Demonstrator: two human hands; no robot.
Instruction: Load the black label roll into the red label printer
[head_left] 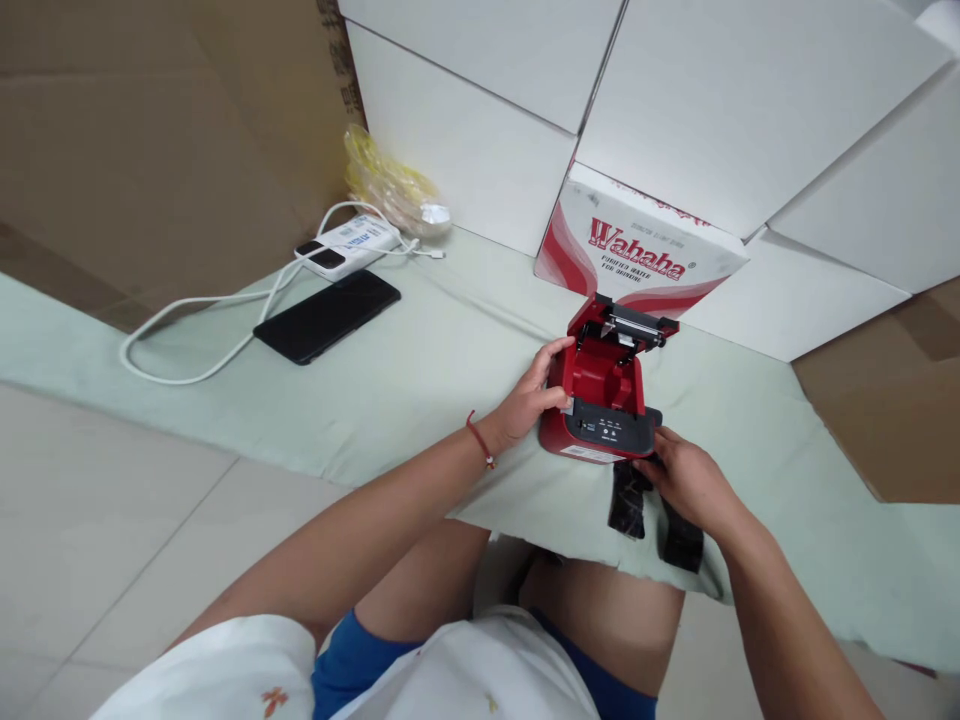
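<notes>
A red and black label printer (592, 425) sits near the front of the table, its lid (626, 325) raised and its red inner bay exposed. My left hand (531, 395) is closed around the printer's left side, with the thumb on the front edge of the opening. At the lower right corner, my right hand (686, 475) is closed against the printer, its fingertips partly hidden by the body. Two black strips (628, 505) hang by the table's front edge, just below the printer and beside my right hand.
Left on the pale green cloth (465, 330) lie a black phone (328, 316), a white power bank (352, 245) with a white cable (187, 300), and a crumpled plastic bag (394, 190). Behind the printer stands a Wahaha carton (637, 250) against white boxes (675, 100). Brown cardboard (892, 400) stands at right.
</notes>
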